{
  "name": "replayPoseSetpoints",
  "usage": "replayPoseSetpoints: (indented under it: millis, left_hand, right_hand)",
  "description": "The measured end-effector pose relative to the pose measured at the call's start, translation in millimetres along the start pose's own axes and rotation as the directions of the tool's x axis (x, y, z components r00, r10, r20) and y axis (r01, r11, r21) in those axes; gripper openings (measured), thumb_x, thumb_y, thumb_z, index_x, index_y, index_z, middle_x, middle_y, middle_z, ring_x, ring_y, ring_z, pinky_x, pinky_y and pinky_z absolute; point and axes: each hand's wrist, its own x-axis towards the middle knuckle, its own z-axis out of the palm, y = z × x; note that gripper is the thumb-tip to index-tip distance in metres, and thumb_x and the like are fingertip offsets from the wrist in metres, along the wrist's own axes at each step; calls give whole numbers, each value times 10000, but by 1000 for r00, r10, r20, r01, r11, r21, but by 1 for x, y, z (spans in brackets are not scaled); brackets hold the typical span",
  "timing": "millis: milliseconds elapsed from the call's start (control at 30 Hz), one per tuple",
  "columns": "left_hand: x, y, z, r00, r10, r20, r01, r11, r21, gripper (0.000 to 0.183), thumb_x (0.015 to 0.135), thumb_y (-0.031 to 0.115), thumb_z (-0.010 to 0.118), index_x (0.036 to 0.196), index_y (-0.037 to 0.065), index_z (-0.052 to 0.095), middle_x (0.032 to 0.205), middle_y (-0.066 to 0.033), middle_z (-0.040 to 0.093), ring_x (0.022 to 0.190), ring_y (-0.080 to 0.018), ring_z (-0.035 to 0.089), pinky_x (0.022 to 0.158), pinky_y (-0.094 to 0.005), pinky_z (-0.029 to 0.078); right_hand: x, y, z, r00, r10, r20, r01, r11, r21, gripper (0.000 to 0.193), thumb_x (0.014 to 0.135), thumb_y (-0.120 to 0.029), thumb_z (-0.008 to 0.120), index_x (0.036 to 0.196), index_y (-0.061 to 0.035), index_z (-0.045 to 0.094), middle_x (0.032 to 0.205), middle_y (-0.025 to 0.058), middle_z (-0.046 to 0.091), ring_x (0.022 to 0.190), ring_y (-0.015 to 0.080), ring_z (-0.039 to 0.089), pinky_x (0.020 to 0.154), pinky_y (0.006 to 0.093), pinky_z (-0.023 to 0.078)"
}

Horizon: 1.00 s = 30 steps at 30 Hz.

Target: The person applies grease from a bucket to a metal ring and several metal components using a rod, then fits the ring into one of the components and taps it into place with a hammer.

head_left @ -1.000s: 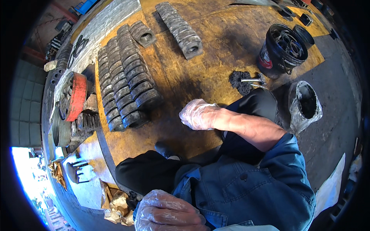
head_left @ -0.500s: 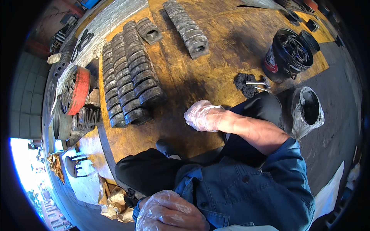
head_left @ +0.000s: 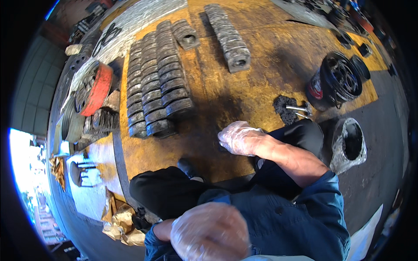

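Both of my hands are in clear plastic wraps or gloves. My right hand hovers over or rests near the dark-stained yellow floor sheet, just past my knees. Its fingers curl under, and whatever they hold is hidden. Motion blurs my left hand, which is close against my chest; its fingers do not show clearly. Ahead and to the left lie three rows of dark ring-holed metal blocks. A shorter piece of the same kind sits behind them, and another long row stands farther off.
At right, a hammer lies by a black clump. Beyond are a black bucket and a plastic-lined container. At left stand a red metal ring, a small dark stool and crumpled brown paper.
My left hand has risen and shifted right across my chest. The view has swung a little, so the scene sits differently; my right hand keeps nearly the same pose.
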Motion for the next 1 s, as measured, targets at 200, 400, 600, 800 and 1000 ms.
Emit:
replayPoseSetpoints:
  millis: [200,400,600,800,1000]
  left_hand:
    - [-11,0,8,991,52,-126,-44,997,66,243,953,236,620,1028,14,683,993,-160,692,866,-315,682,750,-401,542]
    - [-63,44,-15,854,159,-495,12,945,325,273,950,234,619,1101,10,659,1034,-149,687,900,-293,677,775,-386,541]
    - [-266,187,27,128,633,-763,-163,773,614,439,881,-12,604,1310,-12,506,1144,-129,627,1029,-203,615,939,-346,492]
    - [-507,114,113,-853,380,-358,110,800,589,135,934,146,635,832,75,583,691,8,540,564,-93,476,500,-224,382]
    - [-595,-97,173,-937,311,-161,350,813,-466,279,808,325,727,847,53,680,737,-105,662,647,-214,637,614,-343,492]
  right_hand:
    - [11,-18,-18,995,36,97,-39,999,27,195,856,-194,572,794,-58,696,755,172,676,729,368,666,637,484,516]
    - [-9,-19,-12,998,20,-60,-15,996,83,187,918,-213,547,923,-48,633,860,151,662,791,339,635,683,446,501]
    - [1,-47,-31,999,39,-24,-35,988,153,97,870,-140,637,917,-56,644,872,184,651,827,398,628,707,469,491]
    - [12,-47,-18,999,13,53,-20,991,134,94,867,-117,647,924,-43,641,861,190,654,824,396,634,714,452,503]
    - [42,-40,14,983,-35,178,24,998,65,125,884,-164,614,917,-49,652,864,197,652,829,406,632,719,469,501]
